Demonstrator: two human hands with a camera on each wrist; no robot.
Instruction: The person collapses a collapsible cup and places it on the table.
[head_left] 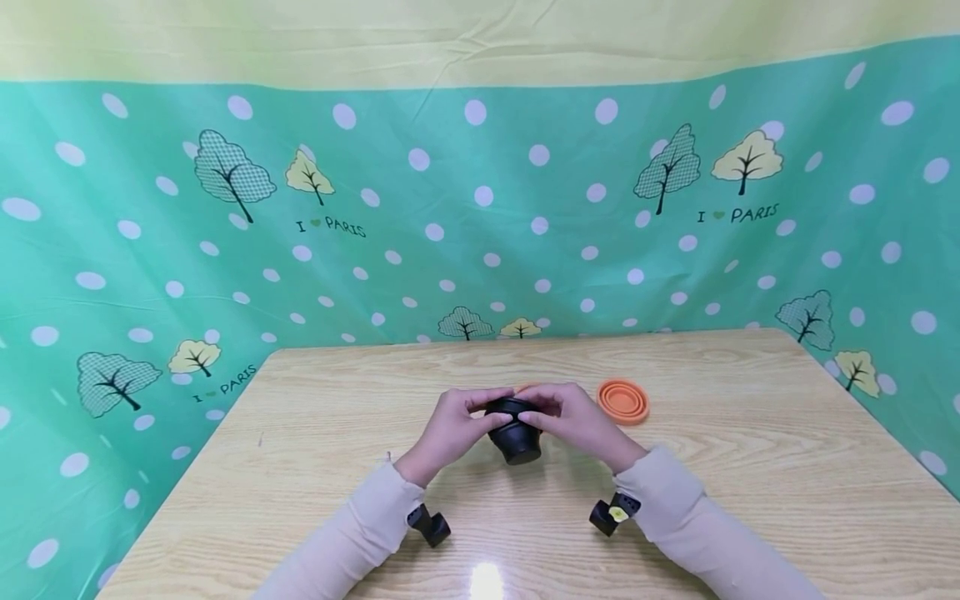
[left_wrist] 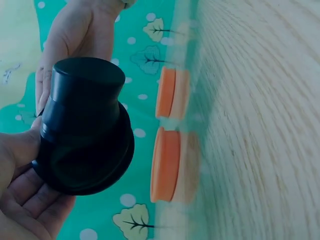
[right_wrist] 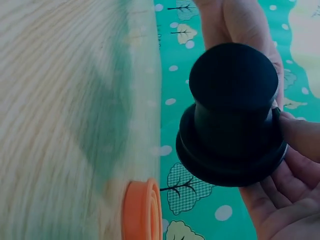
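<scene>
A black collapsible cup (head_left: pixel 519 443), partly folded out in stepped rings, is held up off the table between both hands, its narrow base facing toward me and down. My left hand (head_left: pixel 456 423) pinches the wide rim from the left, thumb on the near side and fingers behind. From the right, my right hand (head_left: pixel 576 419) grips the same rim with thumb and fingers. In the left wrist view the cup wall (left_wrist: pixel 85 110) looks skewed, bulging on one side near the rim. The cup's inside is hidden.
On the wood-grain table (head_left: pixel 337 400), an orange collapsed cup (head_left: pixel 623 402) lies flat with its rings nested, just beyond my right hand. A second orange piece (left_wrist: pixel 166 92) lies near it, mostly covered by my hands in the head view. A green dotted cloth (head_left: pixel 480 250) hangs behind.
</scene>
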